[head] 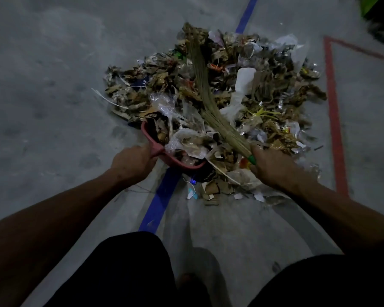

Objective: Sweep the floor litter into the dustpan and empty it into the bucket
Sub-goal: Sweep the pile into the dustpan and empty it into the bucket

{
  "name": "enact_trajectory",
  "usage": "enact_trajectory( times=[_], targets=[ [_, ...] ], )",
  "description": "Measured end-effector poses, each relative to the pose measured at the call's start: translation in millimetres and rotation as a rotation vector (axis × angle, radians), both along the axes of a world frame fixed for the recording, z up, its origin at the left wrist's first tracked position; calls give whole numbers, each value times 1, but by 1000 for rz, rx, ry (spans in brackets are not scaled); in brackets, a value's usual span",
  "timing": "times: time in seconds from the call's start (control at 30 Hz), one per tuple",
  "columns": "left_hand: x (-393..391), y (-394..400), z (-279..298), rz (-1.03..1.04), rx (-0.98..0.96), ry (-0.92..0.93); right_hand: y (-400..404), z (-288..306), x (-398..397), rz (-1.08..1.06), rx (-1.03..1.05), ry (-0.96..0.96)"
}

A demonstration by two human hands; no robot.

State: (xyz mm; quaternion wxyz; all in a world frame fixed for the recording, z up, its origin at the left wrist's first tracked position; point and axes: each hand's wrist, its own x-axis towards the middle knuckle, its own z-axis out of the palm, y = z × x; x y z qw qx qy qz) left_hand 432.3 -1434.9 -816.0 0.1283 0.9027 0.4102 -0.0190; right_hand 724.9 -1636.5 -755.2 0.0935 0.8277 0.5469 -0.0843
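Observation:
A big heap of litter (275,85), made of cardboard scraps, plastic film and paper, lies on the grey floor ahead of me. My left hand (131,162) grips the handle of a pink dustpan (152,144), which sits at the heap's near left edge with scraps and film piled in it. My right hand (273,167) holds a straw broom (203,89) at its green-bound neck. The bristles stretch away from me across the top of the heap. No bucket is in view.
A blue tape line (157,207) runs along the floor under the heap and between my arms. A red tape outline (333,111) marks the floor to the right. Something green and dark (379,12) stands at the top right corner. My dark-clothed legs fill the bottom.

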Motion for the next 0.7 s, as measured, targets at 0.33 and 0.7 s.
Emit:
enact_trajectory(
  times=[0.33,0.7],
  targets=[
    [-15,-1,-3,102,36,-1,7,27,48,-218,92,8],
    [2,25,4,85,-71,79,37,0,9,-22,-55,45]
  ],
)
